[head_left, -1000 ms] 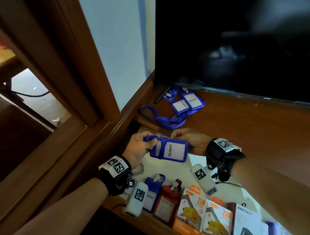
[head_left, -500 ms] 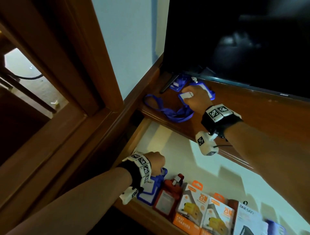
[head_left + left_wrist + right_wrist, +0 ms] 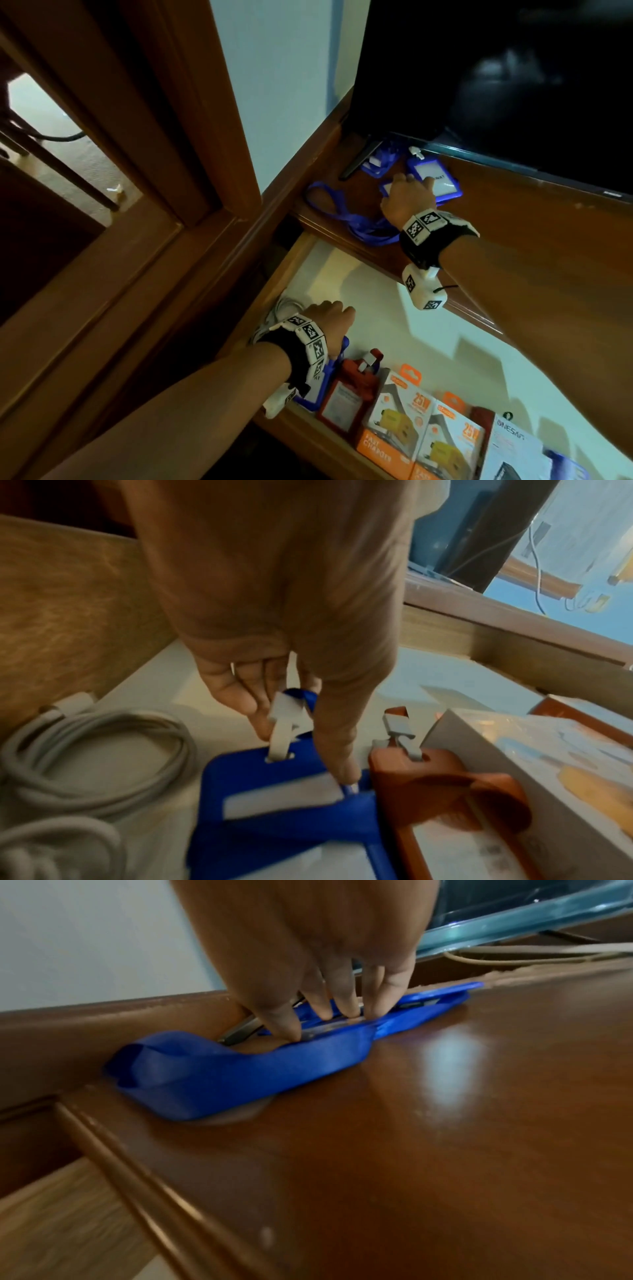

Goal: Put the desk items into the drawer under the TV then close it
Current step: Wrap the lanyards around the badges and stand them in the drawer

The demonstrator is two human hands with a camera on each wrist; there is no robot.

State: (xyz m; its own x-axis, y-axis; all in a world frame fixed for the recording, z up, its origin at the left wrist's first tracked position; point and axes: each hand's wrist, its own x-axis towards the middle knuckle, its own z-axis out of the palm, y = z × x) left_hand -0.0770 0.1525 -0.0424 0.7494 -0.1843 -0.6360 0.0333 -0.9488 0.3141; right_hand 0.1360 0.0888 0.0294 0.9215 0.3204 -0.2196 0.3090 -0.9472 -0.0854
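Observation:
The drawer (image 3: 394, 325) under the TV (image 3: 496, 68) stands pulled out. Inside it my left hand (image 3: 329, 313) holds the white clip of a blue badge holder (image 3: 291, 818), thumb tip on the card and fingers behind the clip (image 3: 284, 723). It lies beside a red badge holder (image 3: 346, 394). On the desk top my right hand (image 3: 407, 192) pinches the edge of another blue badge holder (image 3: 428, 1007), whose blue lanyard (image 3: 346, 219) trails toward the desk edge. A further blue holder (image 3: 436, 176) lies by my knuckles and one (image 3: 380, 162) lies under the TV.
Along the drawer's front stand two orange charger boxes (image 3: 400, 421) and a white box (image 3: 513, 452). A coiled white cable (image 3: 85, 750) fills the drawer's left corner. The TV foot (image 3: 356, 161) and a wooden wall frame (image 3: 205, 137) border the desk at left.
My left hand carried the blue holder down into the drawer's front left and stays on its clip. My right hand let go and reached up to the holders on the desk.

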